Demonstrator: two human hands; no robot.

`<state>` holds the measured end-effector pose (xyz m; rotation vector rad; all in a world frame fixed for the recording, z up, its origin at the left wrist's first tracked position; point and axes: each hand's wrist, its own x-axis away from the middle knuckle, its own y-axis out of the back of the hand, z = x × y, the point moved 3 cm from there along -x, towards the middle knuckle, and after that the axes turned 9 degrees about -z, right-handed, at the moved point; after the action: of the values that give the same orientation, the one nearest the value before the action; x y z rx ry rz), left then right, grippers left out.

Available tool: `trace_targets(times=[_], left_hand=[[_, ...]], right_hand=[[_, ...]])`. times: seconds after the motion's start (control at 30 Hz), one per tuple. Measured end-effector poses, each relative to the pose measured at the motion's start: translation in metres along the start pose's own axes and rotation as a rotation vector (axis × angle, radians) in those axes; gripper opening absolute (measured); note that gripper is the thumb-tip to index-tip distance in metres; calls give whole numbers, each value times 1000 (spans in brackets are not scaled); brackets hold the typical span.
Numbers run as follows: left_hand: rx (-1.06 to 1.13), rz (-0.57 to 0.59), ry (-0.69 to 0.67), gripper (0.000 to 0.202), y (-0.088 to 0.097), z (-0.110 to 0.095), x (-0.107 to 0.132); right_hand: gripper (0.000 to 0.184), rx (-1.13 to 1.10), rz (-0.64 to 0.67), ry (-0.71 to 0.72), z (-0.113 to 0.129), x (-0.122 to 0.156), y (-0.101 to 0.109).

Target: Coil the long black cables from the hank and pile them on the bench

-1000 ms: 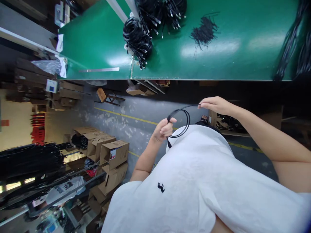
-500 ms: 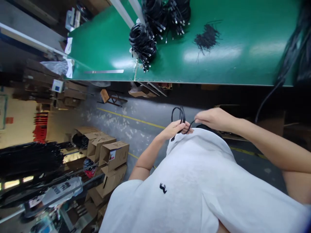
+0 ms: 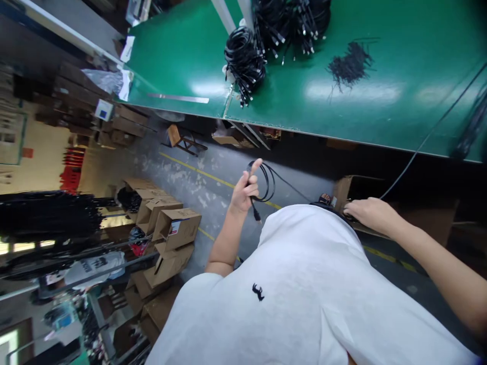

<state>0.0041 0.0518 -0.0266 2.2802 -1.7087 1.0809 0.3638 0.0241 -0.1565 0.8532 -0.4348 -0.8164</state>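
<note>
A black cable (image 3: 273, 183) hangs in a few loose loops from my left hand (image 3: 245, 188). Its fingers are curled round the loops, with the index finger stretched out, and a plug end dangles below. From the loops a single strand runs right to my right hand (image 3: 371, 215), whose fingers are closed on the cable beside my waist. Beyond that hand, the strand rises to the right over the edge of the green table (image 3: 281, 104), towards a blurred dark bundle of cables (image 3: 472, 126).
Coiled black cable bundles (image 3: 243, 61) stand on the table near white posts. Short black ties (image 3: 350, 66) lie in a pile to their right, and a metal ruler (image 3: 178, 98) lies by the edge. Cardboard boxes (image 3: 178, 230) and a wooden stool (image 3: 182, 139) are on the floor.
My hands have moved apart: the left one to the left with the looped cable, the right one to the right. The strand between them is now drawn out long.
</note>
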Motion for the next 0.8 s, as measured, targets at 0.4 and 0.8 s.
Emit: trace_targets(times=[0.4, 0.8], left_hand=[[-380, 690, 474, 40, -58, 87, 18], [75, -75, -71, 25, 8, -8, 11]], right_hand=[[46, -157, 9, 240, 88, -102, 65], [31, 66, 9, -349, -74, 1, 24]])
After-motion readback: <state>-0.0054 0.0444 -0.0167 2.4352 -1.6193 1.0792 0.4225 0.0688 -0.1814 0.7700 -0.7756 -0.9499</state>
